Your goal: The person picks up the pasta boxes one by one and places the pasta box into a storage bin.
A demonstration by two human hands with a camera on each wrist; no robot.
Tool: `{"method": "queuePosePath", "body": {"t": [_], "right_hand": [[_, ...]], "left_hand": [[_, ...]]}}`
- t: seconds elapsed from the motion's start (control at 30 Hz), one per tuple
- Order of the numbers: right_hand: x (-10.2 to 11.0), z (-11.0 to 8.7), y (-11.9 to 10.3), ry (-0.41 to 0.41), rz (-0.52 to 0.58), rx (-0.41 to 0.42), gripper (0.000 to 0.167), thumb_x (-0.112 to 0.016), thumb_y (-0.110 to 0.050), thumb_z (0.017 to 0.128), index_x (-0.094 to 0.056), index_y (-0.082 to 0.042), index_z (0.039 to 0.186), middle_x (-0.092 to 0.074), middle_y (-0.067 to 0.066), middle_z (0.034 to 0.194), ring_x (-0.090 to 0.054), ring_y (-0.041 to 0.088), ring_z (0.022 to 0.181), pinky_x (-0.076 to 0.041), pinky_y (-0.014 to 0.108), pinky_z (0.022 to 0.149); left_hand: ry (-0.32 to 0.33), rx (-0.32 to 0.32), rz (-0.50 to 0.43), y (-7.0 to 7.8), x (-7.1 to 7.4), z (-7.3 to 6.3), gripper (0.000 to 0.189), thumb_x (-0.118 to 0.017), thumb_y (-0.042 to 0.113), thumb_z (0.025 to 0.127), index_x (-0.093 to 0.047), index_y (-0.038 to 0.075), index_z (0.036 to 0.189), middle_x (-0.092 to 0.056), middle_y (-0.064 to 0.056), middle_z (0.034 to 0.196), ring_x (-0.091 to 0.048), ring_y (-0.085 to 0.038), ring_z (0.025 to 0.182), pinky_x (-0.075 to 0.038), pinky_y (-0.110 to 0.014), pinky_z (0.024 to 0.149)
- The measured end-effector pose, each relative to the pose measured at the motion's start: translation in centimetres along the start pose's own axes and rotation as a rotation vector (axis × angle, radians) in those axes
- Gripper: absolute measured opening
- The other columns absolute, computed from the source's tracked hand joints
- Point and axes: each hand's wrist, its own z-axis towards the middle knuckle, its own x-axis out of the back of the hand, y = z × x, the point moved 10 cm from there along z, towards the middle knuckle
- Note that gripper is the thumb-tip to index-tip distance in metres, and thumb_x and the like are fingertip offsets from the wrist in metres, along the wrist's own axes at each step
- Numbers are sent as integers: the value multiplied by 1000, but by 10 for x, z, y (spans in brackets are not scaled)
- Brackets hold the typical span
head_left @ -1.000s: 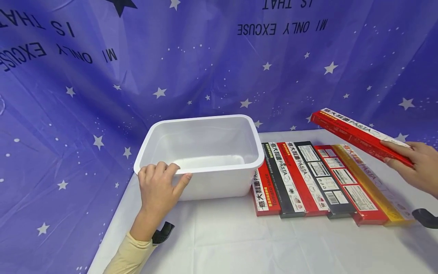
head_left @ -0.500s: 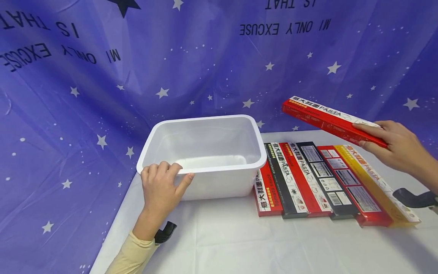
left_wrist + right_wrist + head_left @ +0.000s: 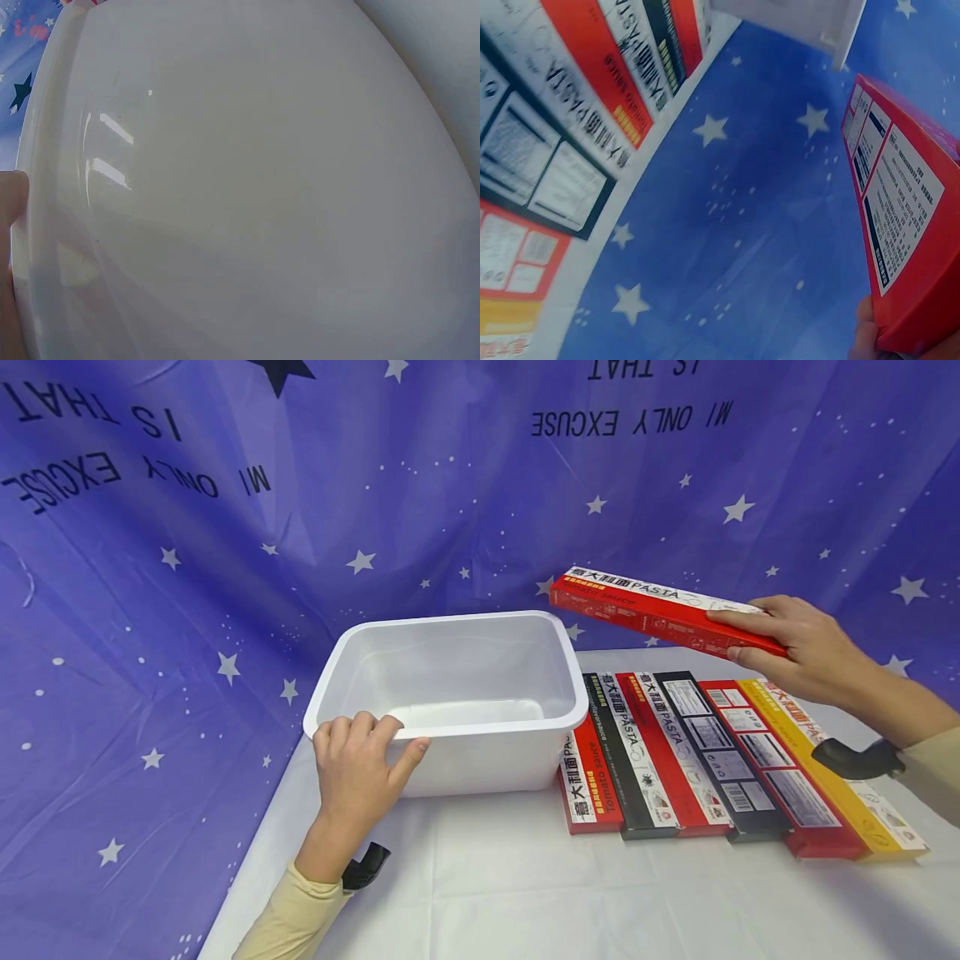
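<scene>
In the head view my right hand grips the near end of a red pasta box, thumb on one side and fingers on the other. The box is held in the air, tilted, its far end by the right rim of a white plastic bin. Its printed back also shows in the right wrist view, where the red pasta box fills the right side. My left hand holds the bin's front left rim, fingers hooked over the edge and thumb along the front. No contents show on the bin's floor.
Several pasta boxes lie side by side right of the bin: red ones, a black box and a yellow box at the far right. They rest on a white-covered table. A blue starry curtain hangs right behind.
My right hand has carried the red pasta box leftward, from above the right end of the row to beside the bin. My left hand stays on the rim.
</scene>
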Motion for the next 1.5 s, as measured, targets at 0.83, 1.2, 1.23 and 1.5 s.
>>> {"method": "queuePosePath", "body": {"t": [0.83, 1.2, 1.23, 1.5], "right_hand": [[-27, 74, -111, -129, 68, 283, 49, -68, -20, 88, -65, -19, 137, -60, 21, 132, -52, 33, 112, -46, 53, 84], [-51, 95, -137, -247, 35, 290, 46, -66, -21, 89, -67, -26, 135, -61, 20, 134, -55, 36, 118, -50, 57, 91], [-53, 98, -139, -256, 31, 292, 46, -66, -22, 90, -67, -26, 135, -61, 20, 134, -55, 36, 118, -50, 57, 91], [-68, 116, -162, -315, 15, 346, 44, -65, -21, 89, -70, -26, 132, -65, 20, 129, -59, 36, 115, -51, 55, 92]], "left_hand": [[10, -5, 6, -2, 2, -1, 77, -32, 72, 100, -67, 4, 88, -58, -17, 74, -49, -40, 70, -37, -56, 82], [9, -5, 8, 0, -1, 0, 76, -31, 72, 100, -66, 6, 87, -57, -16, 74, -49, -39, 70, -38, -57, 84], [7, -3, 9, 0, -1, 0, 76, -31, 73, 100, -66, 6, 87, -57, -16, 74, -49, -39, 70, -38, -57, 84], [-7, 2, 15, -1, -2, -1, 77, -30, 73, 100, -66, 7, 87, -57, -15, 74, -49, -39, 70, -38, -56, 83]]}}
